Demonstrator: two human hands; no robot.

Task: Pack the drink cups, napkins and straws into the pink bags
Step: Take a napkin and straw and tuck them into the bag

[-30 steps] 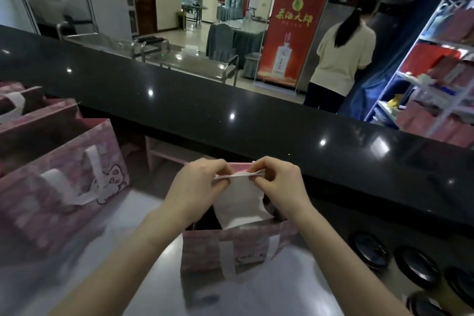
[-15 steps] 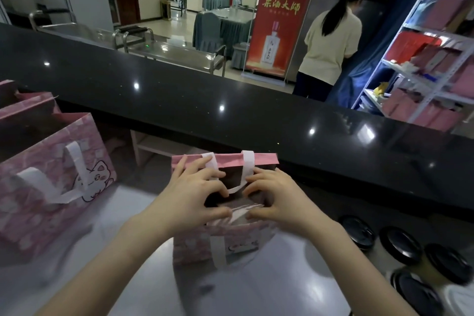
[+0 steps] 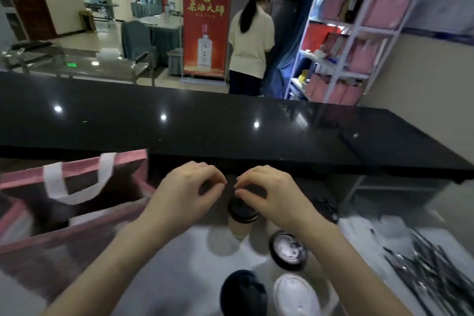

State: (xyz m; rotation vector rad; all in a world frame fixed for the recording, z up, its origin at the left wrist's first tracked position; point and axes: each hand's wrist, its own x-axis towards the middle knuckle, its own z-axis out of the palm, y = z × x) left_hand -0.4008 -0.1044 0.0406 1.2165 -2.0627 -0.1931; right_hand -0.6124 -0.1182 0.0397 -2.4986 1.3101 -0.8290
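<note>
An open pink bag (image 3: 77, 236) with a white handle stands at the left on the grey worktop. Just right of it stands a beige drink cup with a black lid (image 3: 242, 210). Both hands hover over that cup with fingers curved and nothing in them. My left hand (image 3: 189, 192) is above and left of the lid. My right hand (image 3: 269, 194) has its fingertips just over the lid; whether they touch it cannot be told. More lidded cups (image 3: 288, 249) stand nearer me. Black-wrapped straws (image 3: 431, 272) lie at the right, with blurred white napkins (image 3: 364, 228) beside them.
A raised black counter ledge (image 3: 230, 131) runs across right behind the hands. A dark-lidded cup (image 3: 243, 290) and a white-lidded cup (image 3: 295, 295) sit at the near edge. Beyond the counter a person (image 3: 250, 41) faces away beside a shelf (image 3: 359, 33) of pink bags.
Both hands have left the pink bag, where they had pushed a white napkin in, and moved right to above a black-lidded cup. The view swung right, so the bag now lies left.
</note>
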